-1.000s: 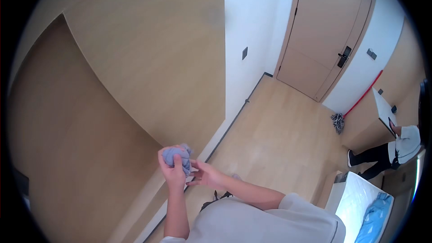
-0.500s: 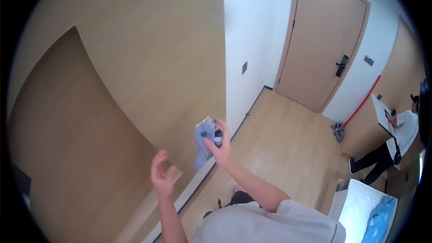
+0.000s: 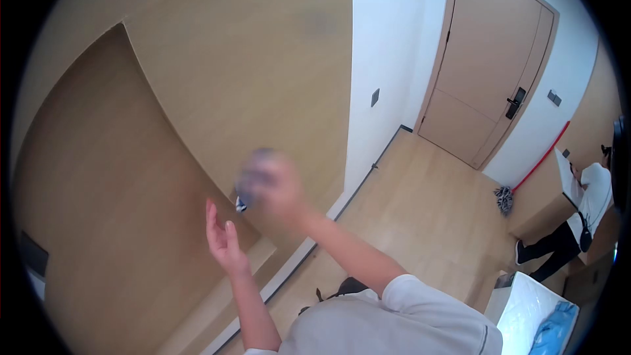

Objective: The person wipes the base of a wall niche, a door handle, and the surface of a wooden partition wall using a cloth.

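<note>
My right hand [image 3: 284,190], smeared by motion, is closed on a bluish-grey cloth [image 3: 252,181] and holds it up in front of the tan panel [image 3: 263,79]. The cloth is blurred; a dark-and-white patch shows at its lower edge. To the lower left, my left hand [image 3: 227,243] is open, fingers stretched upward and thumb apart, with nothing in it. It is in front of the darker brown panel [image 3: 125,190], a short way from the cloth and not touching it.
A closed door [image 3: 486,66] with a black handle stands beyond the wooden floor [image 3: 394,204]. A mop [image 3: 504,200] with a red pole leans at the right. Another person [image 3: 591,190] stands by a box-like counter [image 3: 539,204]. Nearer is a plastic-covered white mattress [image 3: 522,309] with blue fabric [image 3: 553,329].
My right hand has moved left and slightly up with the cloth. My left hand has shifted a little left and its fingers are straighter. The view has turned slightly left.
</note>
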